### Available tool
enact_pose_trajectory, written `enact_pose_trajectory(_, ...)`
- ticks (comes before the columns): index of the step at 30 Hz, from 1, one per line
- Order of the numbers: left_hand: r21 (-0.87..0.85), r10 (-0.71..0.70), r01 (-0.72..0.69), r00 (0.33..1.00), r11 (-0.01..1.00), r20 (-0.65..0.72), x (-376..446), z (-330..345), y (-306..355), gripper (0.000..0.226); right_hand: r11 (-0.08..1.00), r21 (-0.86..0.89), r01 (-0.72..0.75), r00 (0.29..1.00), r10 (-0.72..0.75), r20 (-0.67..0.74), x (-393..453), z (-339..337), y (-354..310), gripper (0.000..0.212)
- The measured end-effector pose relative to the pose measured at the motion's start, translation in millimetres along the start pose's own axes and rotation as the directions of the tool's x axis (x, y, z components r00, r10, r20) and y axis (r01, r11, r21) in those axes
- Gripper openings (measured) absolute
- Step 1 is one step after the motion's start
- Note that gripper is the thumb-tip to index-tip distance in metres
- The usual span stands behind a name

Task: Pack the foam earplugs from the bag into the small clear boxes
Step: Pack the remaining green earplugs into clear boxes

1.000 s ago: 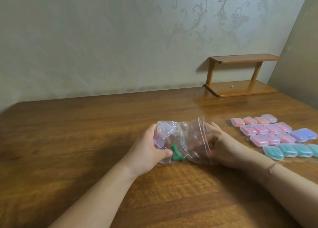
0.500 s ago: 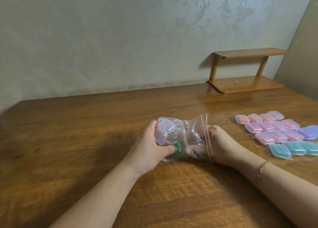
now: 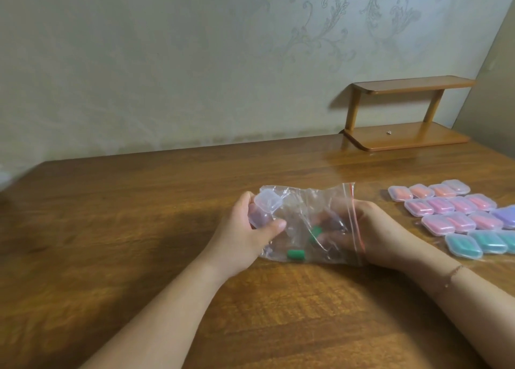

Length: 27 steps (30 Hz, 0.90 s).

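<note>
Patterned pale wall is backing a brown wooden table; places below are given relative to the bag.

Item 1, left hand: curling against the bag's closed left end, thumb and fingers pinching through the plastic onto an empty clear box with its lid ajar, lying inside the bag. The grip is closed and steadying.

Item 2, clear zip bag: lying on the table at centre, red seal strip at its right mouth. Half a second ago the film was bunching over the contents; now it is spreading flatter and wider.

Item 3, green earplugs: one green earplug is resting loose at the bag's lower edge, a second green earplug is sitting just beside the inserted fingertips. Earlier they were showing as one green clump near the left thumb; they are now lying apart.

Item 4, right hand: reaching in through the bag's mouth, fingers half curled. Whether it is actually holding the nearer plug cannot be told through the film.

Item 5, filled boxes: lying in rows well right of the bag, orange, pink, purple and teal.

Item 6, small wooden shelf: standing far behind the bag's right.

Judgement: with so few plugs left, packing is probably nearing its end; separation is likely making a single pick easier.
</note>
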<state>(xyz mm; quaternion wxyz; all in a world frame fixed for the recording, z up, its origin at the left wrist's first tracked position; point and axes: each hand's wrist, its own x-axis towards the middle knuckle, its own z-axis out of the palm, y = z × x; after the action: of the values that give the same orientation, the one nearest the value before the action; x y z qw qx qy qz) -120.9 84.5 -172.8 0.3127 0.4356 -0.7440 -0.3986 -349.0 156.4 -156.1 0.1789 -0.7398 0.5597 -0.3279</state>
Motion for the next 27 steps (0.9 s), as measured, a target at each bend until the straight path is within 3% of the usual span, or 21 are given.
enact_pose_trajectory(4, -0.215, -0.011, -0.035, 0.978, 0.976, -0.209, 0, -9, 2, 0.039, 0.994, -0.024, -0.109, 0.993, 0.110, 0.044, -9, -17, 1, 0.021)
enact_pose_trajectory(6, -0.399, -0.032, -0.065, 0.972, 0.915, -0.231, -1, -14, 7, 0.042, 0.984, -0.042, -0.173, 0.984, 0.175, 0.031, -12, -24, 1, 0.026)
enact_pose_trajectory(7, -0.521, -0.047, -0.068, 0.978, 0.851, -0.204, 0, -16, 10, 0.037, 0.977, -0.062, -0.203, 0.979, 0.205, 0.026, -13, -29, 2, 0.029)
enact_pose_trajectory(9, -0.738, -0.087, -0.008, 0.992, 0.674, -0.090, -3, -20, 18, 0.059, 0.967, -0.138, -0.214, 0.975, 0.219, 0.021, -16, -41, 4, 0.023)
enact_pose_trajectory(10, -0.797, -0.082, 0.019, 0.996, 0.604, -0.038, -4, -21, 19, 0.041, 0.964, -0.171, -0.204, 0.977, 0.210, 0.020, -19, -49, 4, 0.018)
enact_pose_trajectory(11, -0.835, -0.079, 0.057, 0.997, 0.547, 0.017, -7, -20, 23, 0.038, 0.963, -0.183, -0.196, 0.979, 0.203, 0.018, -22, -59, 5, 0.015)
enact_pose_trajectory(13, -0.868, -0.048, 0.102, 0.995, 0.486, 0.090, -11, -14, 27, 0.041, 0.963, -0.179, -0.201, 0.979, 0.202, -0.015, -28, -76, 8, 0.014)
enact_pose_trajectory(15, -0.879, -0.010, 0.122, 0.991, 0.461, 0.132, -13, -7, 28, 0.046, 0.960, -0.138, -0.242, 0.965, 0.223, -0.141, -36, -89, 12, 0.019)
enact_pose_trajectory(17, -0.857, 0.041, 0.124, 0.985, 0.500, 0.166, -14, 0, 27, 0.048, 0.971, -0.051, -0.233, 0.914, 0.201, -0.354, -38, -93, 13, 0.020)
enact_pose_trajectory(20, -0.791, 0.096, 0.112, 0.973, 0.601, 0.210, -19, 12, 29, 0.050, 0.993, 0.122, -0.003, 0.850, 0.067, -0.522, -29, -71, -12, 0.022)
enact_pose_trajectory(24, -0.756, 0.106, 0.132, 0.960, 0.642, 0.258, -24, 26, 30, 0.049, 0.981, 0.092, 0.171, 0.918, -0.125, -0.376, -21, -13, -57, 0.020)
enact_pose_trajectory(27, -0.717, 0.126, 0.119, 0.952, 0.687, 0.279, -27, 31, 30, 0.057, 0.977, -0.009, 0.213, 0.915, -0.202, -0.348, -16, 7, -57, 0.017)
